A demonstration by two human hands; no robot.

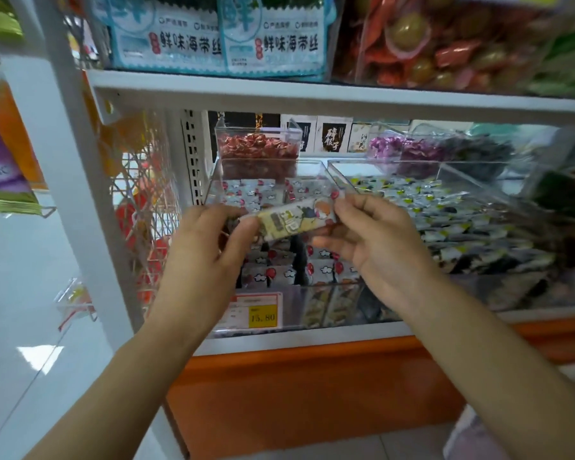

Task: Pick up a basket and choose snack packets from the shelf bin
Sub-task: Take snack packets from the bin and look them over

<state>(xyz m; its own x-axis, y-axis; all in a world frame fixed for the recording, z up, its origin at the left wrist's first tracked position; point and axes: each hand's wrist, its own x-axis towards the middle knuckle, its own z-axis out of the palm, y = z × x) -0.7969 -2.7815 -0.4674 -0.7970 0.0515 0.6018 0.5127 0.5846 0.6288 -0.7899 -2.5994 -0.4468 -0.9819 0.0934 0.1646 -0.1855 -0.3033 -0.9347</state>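
Note:
A small yellow and white snack packet (296,219) is held level between both hands, just above a clear shelf bin (312,298). My left hand (210,247) pinches its left end with thumb and forefinger. My right hand (375,242) grips its right end. The bin below holds several white packets with red printed marks (269,275). A yellow price tag (263,315) reading 15.80 sits on the bin's front. No basket is in view.
To the right is a wider clear bin (445,174) of white, black and yellow packets. Behind stand clear tubs of red sweets (258,149) and purple sweets (409,151). A white shelf board (312,91) carries seaweed bags above. A wire rack (143,207) hangs at left.

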